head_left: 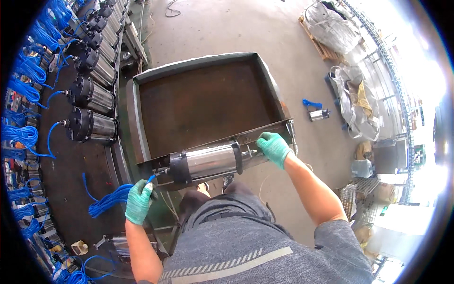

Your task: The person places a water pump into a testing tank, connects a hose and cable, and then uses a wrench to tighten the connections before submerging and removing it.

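Note:
A submersible pump motor [212, 161], a shiny steel cylinder with black end caps, lies across the near edge of a metal tray in front of me. My left hand [138, 201], in a green glove, is closed around the blue cable [111, 200] close to the motor's left end. The rest of that cable hangs in a bundle to the left of the hand. At the motor's right end a thin shaft sticks out toward my right hand [275, 148], also gloved in green. Its fingers are curled together beside the shaft tip; what they hold, if anything, is hidden.
The deep metal tray [135, 109] has raised walls. Left of it, several similar motors [97, 98] stand in a row on a dark bench with blue cables. Another small motor [319, 115] lies on the floor at right, near white sacks [331, 28] on a pallet.

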Tool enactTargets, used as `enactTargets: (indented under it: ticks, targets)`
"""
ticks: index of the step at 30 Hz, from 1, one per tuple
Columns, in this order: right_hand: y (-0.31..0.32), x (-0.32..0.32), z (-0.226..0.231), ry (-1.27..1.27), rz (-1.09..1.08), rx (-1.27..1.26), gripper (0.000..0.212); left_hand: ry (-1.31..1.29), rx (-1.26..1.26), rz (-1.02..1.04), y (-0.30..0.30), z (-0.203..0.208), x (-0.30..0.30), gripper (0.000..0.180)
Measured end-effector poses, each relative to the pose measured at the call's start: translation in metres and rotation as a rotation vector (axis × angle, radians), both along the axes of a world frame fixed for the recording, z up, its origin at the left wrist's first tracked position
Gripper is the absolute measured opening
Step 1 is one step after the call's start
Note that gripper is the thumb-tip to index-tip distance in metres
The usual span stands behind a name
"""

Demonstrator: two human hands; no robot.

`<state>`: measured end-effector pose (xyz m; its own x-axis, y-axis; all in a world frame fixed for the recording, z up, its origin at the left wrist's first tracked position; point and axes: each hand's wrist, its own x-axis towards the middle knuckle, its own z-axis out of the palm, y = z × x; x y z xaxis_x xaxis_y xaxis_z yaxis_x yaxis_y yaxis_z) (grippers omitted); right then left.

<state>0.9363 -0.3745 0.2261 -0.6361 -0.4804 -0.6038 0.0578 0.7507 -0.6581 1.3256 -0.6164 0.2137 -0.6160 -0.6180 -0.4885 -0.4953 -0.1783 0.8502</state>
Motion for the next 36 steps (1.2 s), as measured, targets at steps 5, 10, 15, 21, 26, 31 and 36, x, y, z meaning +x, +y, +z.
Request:
enactTargets:
  ticks: [5, 10, 15, 21, 26, 31, 36]
  targets:
    - [-0.002, -0.004, 0.022, -0.039, -0.113, -0.154, 0.014, 0.126, 0.060, 0.085, 0.003, -0.009, -0.002, 0.025]
    - [-0.016, 0.006, 0.043, -0.218, -0.207, -0.188, 0.013, 0.153, 0.007, 0.106, 0.011, -0.002, -0.011, 0.030]
    - [-0.021, 0.002, 0.067, -0.239, -0.177, -0.243, 0.011, 0.143, -0.019, 0.091, 0.004, 0.022, -0.014, 0.033]
    - [-0.044, -0.019, 0.119, -0.245, -0.095, -0.285, 0.015, 0.262, -0.109, 0.108, -0.033, 0.054, -0.016, 0.039]
    - [-0.084, -0.026, 0.121, -0.155, -0.095, -0.346, 0.015, 0.301, -0.091, 0.101, -0.066, 0.063, -0.032, 0.030]
    - [-0.116, -0.035, 0.077, -0.017, -0.078, -0.380, 0.017, 0.183, -0.183, 0.128, -0.093, 0.048, -0.059, 0.029]
    - [-0.132, -0.054, 0.018, 0.134, -0.066, -0.391, 0.017, 0.188, -0.123, 0.099, -0.121, 0.005, -0.094, 0.026]
